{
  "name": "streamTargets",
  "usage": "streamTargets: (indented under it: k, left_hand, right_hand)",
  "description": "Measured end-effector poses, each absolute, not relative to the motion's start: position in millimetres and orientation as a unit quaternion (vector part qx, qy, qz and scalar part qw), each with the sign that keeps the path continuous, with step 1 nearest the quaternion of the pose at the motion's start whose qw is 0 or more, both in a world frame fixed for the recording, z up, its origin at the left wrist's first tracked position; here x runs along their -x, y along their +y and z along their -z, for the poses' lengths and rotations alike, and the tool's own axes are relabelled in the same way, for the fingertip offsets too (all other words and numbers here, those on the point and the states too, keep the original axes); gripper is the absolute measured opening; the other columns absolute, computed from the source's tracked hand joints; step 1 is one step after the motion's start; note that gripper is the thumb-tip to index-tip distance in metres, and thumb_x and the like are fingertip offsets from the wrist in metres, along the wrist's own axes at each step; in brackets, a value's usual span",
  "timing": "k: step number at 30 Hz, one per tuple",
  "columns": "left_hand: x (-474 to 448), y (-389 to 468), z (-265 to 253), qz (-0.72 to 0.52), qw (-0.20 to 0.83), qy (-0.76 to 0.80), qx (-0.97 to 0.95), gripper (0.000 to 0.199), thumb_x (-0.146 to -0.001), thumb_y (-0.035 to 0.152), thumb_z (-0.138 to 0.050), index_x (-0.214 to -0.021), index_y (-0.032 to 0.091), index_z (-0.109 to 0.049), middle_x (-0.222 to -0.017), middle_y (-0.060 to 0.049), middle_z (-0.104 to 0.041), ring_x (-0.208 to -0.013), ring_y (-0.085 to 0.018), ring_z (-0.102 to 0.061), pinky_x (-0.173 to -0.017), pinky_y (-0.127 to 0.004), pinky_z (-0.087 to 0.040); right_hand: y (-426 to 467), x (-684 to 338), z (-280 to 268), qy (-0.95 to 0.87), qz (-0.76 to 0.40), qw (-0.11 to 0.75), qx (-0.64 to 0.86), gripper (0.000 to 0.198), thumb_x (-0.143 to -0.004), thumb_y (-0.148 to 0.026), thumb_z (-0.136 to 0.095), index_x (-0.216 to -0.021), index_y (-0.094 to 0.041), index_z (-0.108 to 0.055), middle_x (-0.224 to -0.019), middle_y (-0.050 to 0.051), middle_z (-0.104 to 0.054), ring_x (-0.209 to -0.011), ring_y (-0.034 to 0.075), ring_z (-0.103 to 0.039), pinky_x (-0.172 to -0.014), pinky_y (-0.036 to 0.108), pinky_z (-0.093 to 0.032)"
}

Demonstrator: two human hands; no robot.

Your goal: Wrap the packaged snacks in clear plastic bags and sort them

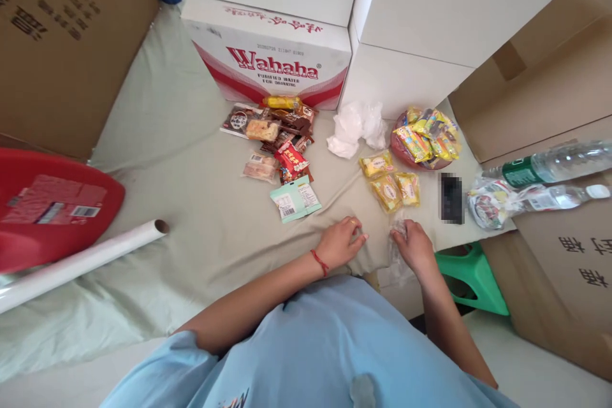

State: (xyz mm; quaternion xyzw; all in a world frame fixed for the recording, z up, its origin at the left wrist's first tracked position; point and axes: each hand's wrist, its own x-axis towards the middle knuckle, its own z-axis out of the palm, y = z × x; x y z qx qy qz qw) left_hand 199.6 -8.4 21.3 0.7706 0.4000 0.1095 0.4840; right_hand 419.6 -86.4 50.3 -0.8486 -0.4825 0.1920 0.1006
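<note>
My right hand [415, 247] is closed on a clear plastic bag [398, 258], which hangs over the edge of the cloth-covered surface [191, 217]. My left hand [340, 243] rests on the cloth, its fingers loosely curled and the thumb apart, with nothing visible in it. Just beyond my hands lie several yellow-wrapped snack packs [387, 192]. Behind them is a reddish bowl [406, 156] full of small colourful packets [430, 134]. Crumpled white plastic bags [351, 127] lie left of the bowl. Farther left is a pile of wrapped snacks [289, 124], with a mint-green packet [295, 199] in front.
A Wahaha carton [272, 54] stands at the back against white panels. Plastic bottles [559, 162] and a blurred dark object [452, 199] lie at the right. A green stool [473, 280] is below the edge. At left are a red object [52, 210] and a white tube [86, 264].
</note>
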Motion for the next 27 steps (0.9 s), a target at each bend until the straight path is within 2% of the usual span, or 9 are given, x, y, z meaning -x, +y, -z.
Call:
streamTargets:
  k: [3, 5, 7, 8, 10, 13, 16, 21, 27]
  left_hand:
    - [-191, -13, -16, -0.179, 0.577, 0.339, -0.721, 0.037, -0.095, 0.049, -0.061, -0.114, 0.018, -0.058, -0.11, -0.01, -0.066, -0.085, -0.019, -0.068, -0.077, -0.035, -0.057]
    - [-181, -16, -17, -0.251, 0.583, 0.293, -0.715, 0.065, -0.086, 0.062, -0.07, -0.131, 0.019, -0.052, -0.132, -0.016, -0.057, -0.109, -0.025, -0.066, -0.086, -0.038, -0.058]
    - [-169, -18, -19, -0.316, 0.534, 0.269, -0.737, 0.095, -0.073, 0.069, -0.08, -0.146, 0.021, -0.042, -0.151, -0.021, -0.042, -0.138, -0.034, -0.05, -0.104, -0.048, -0.053]
    - [-163, -17, -19, -0.337, 0.5, 0.275, -0.749, 0.099, -0.072, 0.068, -0.081, -0.149, 0.022, -0.041, -0.156, -0.022, -0.037, -0.145, -0.036, -0.041, -0.111, -0.052, -0.047]
    - [-150, -16, -20, -0.359, 0.455, 0.32, -0.749, 0.077, -0.082, 0.058, -0.076, -0.145, 0.022, -0.049, -0.154, -0.02, -0.043, -0.144, -0.035, -0.044, -0.116, -0.053, -0.042]
    - [-128, -14, -20, -0.363, 0.477, 0.415, -0.685, 0.031, -0.097, 0.043, -0.058, -0.116, 0.021, -0.07, -0.116, -0.011, -0.07, -0.109, -0.026, -0.067, -0.101, -0.043, -0.051]
    - [-106, -14, -21, -0.344, 0.569, 0.455, -0.592, 0.035, -0.095, 0.05, -0.056, -0.097, 0.02, -0.075, -0.09, -0.006, -0.074, -0.085, -0.022, -0.068, -0.084, -0.035, -0.053]
    - [-83, -18, -25, -0.306, 0.69, 0.427, -0.497, 0.054, -0.091, 0.067, -0.056, -0.085, 0.018, -0.076, -0.088, -0.006, -0.074, -0.083, -0.021, -0.063, -0.083, -0.033, -0.051]
    - [-73, -18, -12, -0.316, 0.734, 0.399, -0.45, 0.051, -0.094, 0.063, -0.054, -0.108, 0.02, -0.077, -0.102, -0.008, -0.076, -0.096, -0.024, -0.066, -0.095, -0.038, -0.05]
  right_hand:
    - [-81, -396, -44, -0.365, -0.337, 0.309, 0.811, 0.038, -0.084, -0.059, -0.065, -0.087, -0.021, -0.06, -0.071, 0.001, -0.062, -0.063, 0.018, -0.057, -0.057, 0.029, -0.046]
    - [-68, -376, -48, -0.275, -0.423, 0.433, 0.747, 0.046, -0.075, -0.065, -0.072, -0.089, -0.022, -0.06, -0.073, -0.002, -0.063, -0.061, 0.016, -0.056, -0.053, 0.028, -0.048]
    - [-51, -356, -55, -0.22, -0.483, 0.493, 0.69, 0.051, -0.068, -0.063, -0.08, -0.091, -0.022, -0.061, -0.077, -0.002, -0.066, -0.064, 0.016, -0.058, -0.054, 0.027, -0.051]
    - [-44, -347, -58, -0.209, -0.511, 0.505, 0.664, 0.051, -0.066, -0.061, -0.083, -0.091, -0.022, -0.061, -0.078, -0.002, -0.066, -0.066, 0.016, -0.06, -0.055, 0.027, -0.052]
    - [-31, -332, -61, -0.199, -0.567, 0.51, 0.615, 0.051, -0.067, -0.061, -0.084, -0.093, -0.023, -0.062, -0.084, -0.001, -0.068, -0.07, 0.016, -0.063, -0.056, 0.027, -0.055]
    - [-19, -317, -61, -0.185, -0.634, 0.491, 0.568, 0.055, -0.069, -0.065, -0.083, -0.101, -0.024, -0.063, -0.095, 0.0, -0.069, -0.07, 0.014, -0.065, -0.054, 0.026, -0.056]
    - [-14, -309, -56, -0.183, -0.678, 0.45, 0.552, 0.059, -0.068, -0.059, -0.086, -0.111, -0.025, -0.063, -0.099, 0.0, -0.07, -0.063, 0.011, -0.063, -0.047, 0.021, -0.049]
    - [-17, -301, -47, -0.226, -0.724, 0.375, 0.532, 0.05, -0.066, -0.042, -0.091, -0.105, -0.021, -0.068, -0.072, -0.005, -0.061, -0.048, 0.005, -0.042, -0.04, 0.016, -0.026]
    - [-18, -301, -49, -0.257, -0.676, 0.411, 0.556, 0.038, -0.065, -0.041, -0.091, -0.086, -0.019, -0.068, -0.059, -0.008, -0.047, -0.048, 0.005, -0.032, -0.043, 0.019, -0.02]
